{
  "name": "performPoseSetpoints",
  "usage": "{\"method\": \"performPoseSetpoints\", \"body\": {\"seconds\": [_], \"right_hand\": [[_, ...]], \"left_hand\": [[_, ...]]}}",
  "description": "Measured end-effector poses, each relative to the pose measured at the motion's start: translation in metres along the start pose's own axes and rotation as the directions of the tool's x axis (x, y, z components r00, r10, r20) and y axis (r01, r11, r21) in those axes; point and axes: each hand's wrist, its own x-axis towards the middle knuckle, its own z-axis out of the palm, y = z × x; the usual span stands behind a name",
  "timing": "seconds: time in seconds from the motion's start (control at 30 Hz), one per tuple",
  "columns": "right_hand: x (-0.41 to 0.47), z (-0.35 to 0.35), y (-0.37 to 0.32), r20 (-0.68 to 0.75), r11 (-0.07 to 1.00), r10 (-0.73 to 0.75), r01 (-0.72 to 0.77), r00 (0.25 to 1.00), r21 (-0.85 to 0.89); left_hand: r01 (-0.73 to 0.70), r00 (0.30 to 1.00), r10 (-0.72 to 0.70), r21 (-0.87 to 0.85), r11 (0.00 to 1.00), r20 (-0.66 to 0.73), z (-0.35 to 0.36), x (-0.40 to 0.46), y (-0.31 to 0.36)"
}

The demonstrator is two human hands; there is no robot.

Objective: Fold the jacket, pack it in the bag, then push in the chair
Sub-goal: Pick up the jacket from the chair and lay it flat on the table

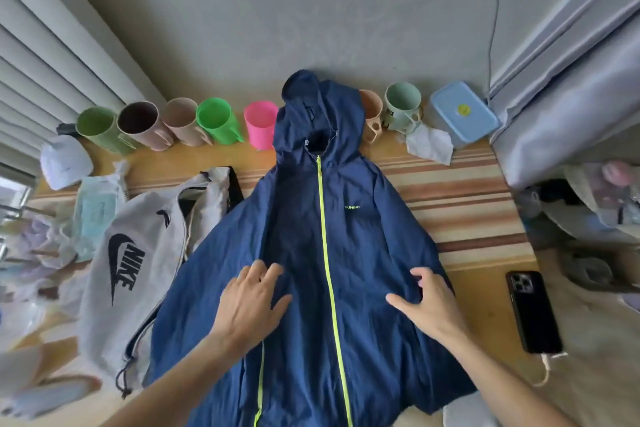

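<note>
A navy hooded jacket (349,253) with a neon yellow zipper lies spread flat, front up, on the table, its hood toward the wall. My left hand (252,302) rests palm down on the jacket left of the zipper, fingers apart. Right of the zipper, my right hand (427,298) touches the fabric with its fingers bent; whether it pinches the cloth I cannot tell. A grey Nike drawstring bag (138,274) lies unzipped just left of the jacket, partly under its left sleeve. No chair is in view.
A row of plastic cups (214,120) lines the wall behind the jacket, with a mint mug (403,106) and a blue lidded box (462,114) at the right. A black phone (533,310) lies at the table's right edge. Papers and plastic bags clutter the left side.
</note>
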Motion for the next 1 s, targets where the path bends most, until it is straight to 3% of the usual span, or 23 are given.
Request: {"method": "performPoseSetpoints", "body": {"seconds": [0.1, 0.27, 0.37, 0.47, 0.57, 0.63, 0.7, 0.8, 0.87, 0.9, 1.0], "right_hand": [[0.002, 0.026, 0.008, -0.090, 0.988, 0.054, -0.066, 0.994, -0.139], [0.025, 0.026, 0.011, -0.115, 0.999, -0.039, 0.041, 0.993, 0.016], [0.028, -0.004, 0.029, -0.149, 0.997, -0.038, 0.046, 0.988, 0.054], [0.024, -0.034, 0.062, -0.141, 0.997, -0.012, 0.023, 0.990, 0.079], [0.022, -0.041, 0.090, -0.046, 1.000, 0.002, -0.002, 0.999, 0.002], [0.027, -0.041, 0.092, -0.009, 0.999, 0.000, 0.000, 1.000, -0.034], [0.037, -0.043, 0.081, -0.119, 0.995, -0.098, 0.095, 0.988, -0.034], [0.058, -0.048, 0.042, -0.279, 0.919, -0.394, 0.378, 0.876, -0.111], [0.077, -0.045, 0.020, -0.220, 0.843, -0.531, 0.483, 0.818, -0.239], [0.088, -0.041, 0.013, -0.129, 0.809, -0.555, 0.498, 0.822, -0.313], [0.114, -0.030, 0.006, 0.109, 0.742, -0.453, 0.441, 0.885, -0.505]], "left_hand": [[0.101, 0.995, -0.103, 0.153, 0.983, 0.008, 0.026, -0.006, 0.000], [0.237, 0.967, -0.249, 0.159, 0.958, 0.062, 0.032, -0.007, 0.001], [0.221, 0.975, -0.222, 0.058, 0.973, 0.011, 0.029, -0.010, 0.008], [0.150, 0.988, -0.145, 0.073, 0.986, -0.059, 0.035, -0.014, 0.023], [0.092, 0.991, -0.107, 0.175, 0.980, 0.077, 0.048, -0.019, 0.036], [0.133, 0.967, -0.184, 0.266, 0.955, 0.176, 0.053, -0.016, 0.044], [0.193, 0.964, -0.237, 0.298, 0.935, 0.120, 0.052, -0.004, 0.053], [0.068, 0.990, -0.039, 0.215, 0.974, -0.134, 0.046, 0.029, 0.066], [-0.072, 0.985, 0.109, 0.253, 0.965, -0.135, 0.052, 0.053, 0.066], [-0.086, 0.989, 0.116, 0.283, 0.955, -0.090, 0.057, 0.064, 0.063], [0.108, 0.991, -0.126, 0.308, 0.945, 0.039, 0.065, 0.083, 0.046]]}}
